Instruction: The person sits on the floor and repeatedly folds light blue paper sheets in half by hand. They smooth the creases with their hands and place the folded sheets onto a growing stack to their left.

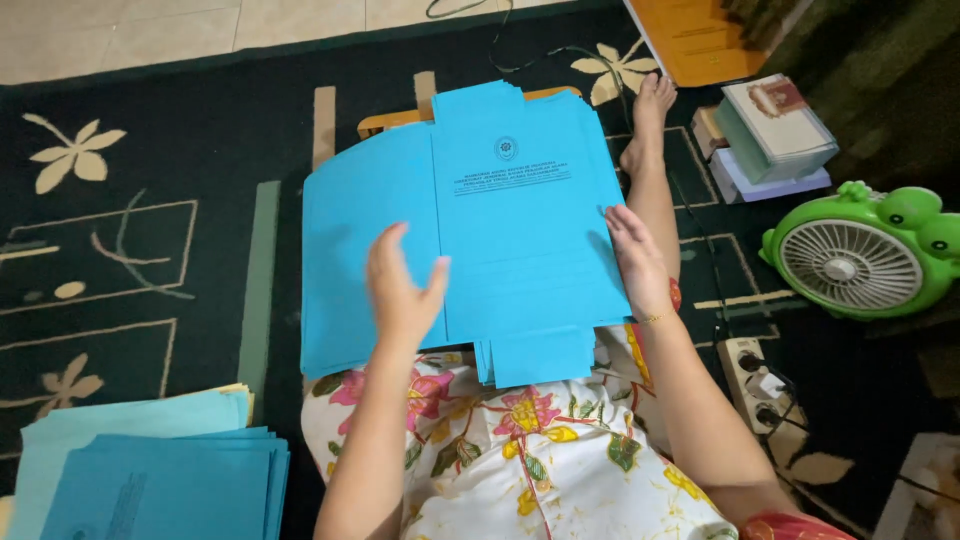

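Blue folder stack point(500, 230) rests on my lap; left hand point(400, 290) hovers released, slightly blurred, right hand point(635, 260) presses its right edge, apparently grasping nothing. I'd square edges evenly.

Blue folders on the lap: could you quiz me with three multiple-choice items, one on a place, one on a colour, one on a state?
1. Where is the fan?
A. on the person's right
B. on the person's left
C. on the lap

2. What colour is the fan's housing?
A. red
B. green
C. black

3. How does the top blue folder lie?
A. rolled up
B. crumpled
C. unfolded flat

Key: 1 A, it stands beyond the right hand. 2 B, the casing is bright green. 3 C, it is spread flat under the left hand.
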